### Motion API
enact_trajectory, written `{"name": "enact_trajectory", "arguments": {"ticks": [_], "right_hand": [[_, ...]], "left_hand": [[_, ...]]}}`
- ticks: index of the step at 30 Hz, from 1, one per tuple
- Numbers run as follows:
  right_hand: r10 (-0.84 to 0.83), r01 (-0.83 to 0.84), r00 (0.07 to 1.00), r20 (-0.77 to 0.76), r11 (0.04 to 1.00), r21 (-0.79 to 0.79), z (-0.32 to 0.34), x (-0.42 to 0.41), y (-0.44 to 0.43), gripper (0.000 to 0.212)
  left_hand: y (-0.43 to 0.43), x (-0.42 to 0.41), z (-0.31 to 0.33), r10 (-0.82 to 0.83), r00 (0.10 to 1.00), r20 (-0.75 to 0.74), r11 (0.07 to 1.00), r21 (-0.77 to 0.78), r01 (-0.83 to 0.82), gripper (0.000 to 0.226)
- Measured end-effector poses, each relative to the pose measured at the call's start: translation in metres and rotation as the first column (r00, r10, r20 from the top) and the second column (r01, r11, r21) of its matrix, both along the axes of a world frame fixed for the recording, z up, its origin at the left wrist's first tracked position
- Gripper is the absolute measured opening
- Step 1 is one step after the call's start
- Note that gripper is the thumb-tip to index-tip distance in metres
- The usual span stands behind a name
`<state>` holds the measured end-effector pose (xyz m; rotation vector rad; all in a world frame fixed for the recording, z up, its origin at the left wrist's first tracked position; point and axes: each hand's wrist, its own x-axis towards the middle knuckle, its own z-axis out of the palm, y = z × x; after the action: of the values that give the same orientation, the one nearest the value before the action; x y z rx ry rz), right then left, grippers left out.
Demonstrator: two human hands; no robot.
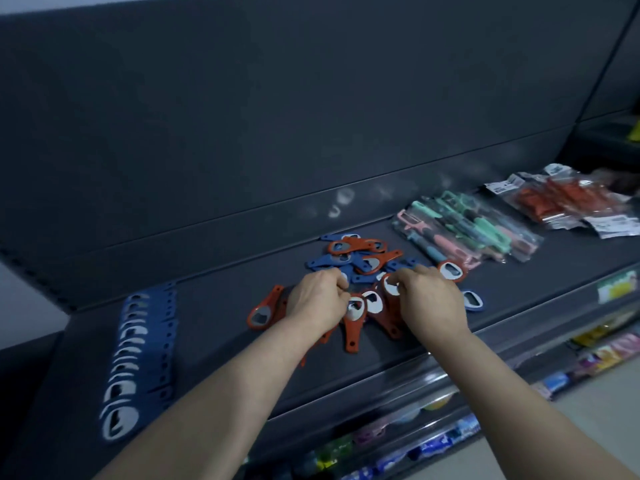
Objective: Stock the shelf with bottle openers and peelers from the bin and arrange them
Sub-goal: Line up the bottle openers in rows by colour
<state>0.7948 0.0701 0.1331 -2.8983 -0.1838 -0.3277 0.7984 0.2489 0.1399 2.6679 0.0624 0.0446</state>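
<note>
Together, curled hands pinch red openers (382, 317): left hand (317, 299), right hand (429, 301).

Loose openers (363, 261) (red, blue) on shelf (214, 327)

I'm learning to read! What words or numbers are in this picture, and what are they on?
No text here can be read.
White labels on the bagged red items: print too blurred to read.
Tag on the shelf's front edge: too blurred.
Packets on the lower shelves: too blurred.
Bottle openers: no writing shows.
</note>
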Motion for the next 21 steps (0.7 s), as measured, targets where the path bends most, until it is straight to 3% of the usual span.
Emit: {"name": "enact_trajectory", "arguments": {"ticks": [2, 5, 8, 14, 18, 21], "right_hand": [[0.113, -0.122, 0.989, -0.1, 0.989, -0.088, 0.003, 0.013, -0.02, 0.041], [0.318, -0.367, 0.898, -0.304, 0.923, -0.118, 0.011, 0.028, -0.043, 0.039], [0.388, -0.454, 0.854, -0.346, 0.881, -0.134, 0.017, 0.039, -0.057, 0.041], [0.426, -0.49, 0.852, -0.305, 0.854, -0.176, 0.026, 0.064, -0.06, 0.046], [0.463, -0.466, 0.869, -0.174, 0.884, 0.025, 0.029, 0.067, -0.056, 0.03], [0.454, -0.436, 0.884, -0.111, 0.887, 0.154, 0.025, 0.063, -0.05, 0.022]], "left_hand": [[-0.014, 0.009, 0.0, 0.011, 1.0, -0.002, 1.0, -0.011, -0.011, 0.011], [-0.029, 0.018, 0.0, 0.04, 0.999, 0.003, 0.999, -0.025, -0.039, 0.013], [-0.04, 0.024, -0.003, 0.087, 0.996, 0.023, 0.996, -0.037, -0.086, 0.014], [-0.033, 0.022, -0.006, 0.287, 0.953, 0.096, 0.955, 0.042, -0.292, 0.018], [-0.022, 0.02, -0.007, 0.355, 0.935, -0.021, 0.915, 0.213, -0.343, 0.042], [-0.023, 0.024, -0.008, 0.398, 0.914, -0.077, 0.895, 0.25, -0.369, 0.057]]}}
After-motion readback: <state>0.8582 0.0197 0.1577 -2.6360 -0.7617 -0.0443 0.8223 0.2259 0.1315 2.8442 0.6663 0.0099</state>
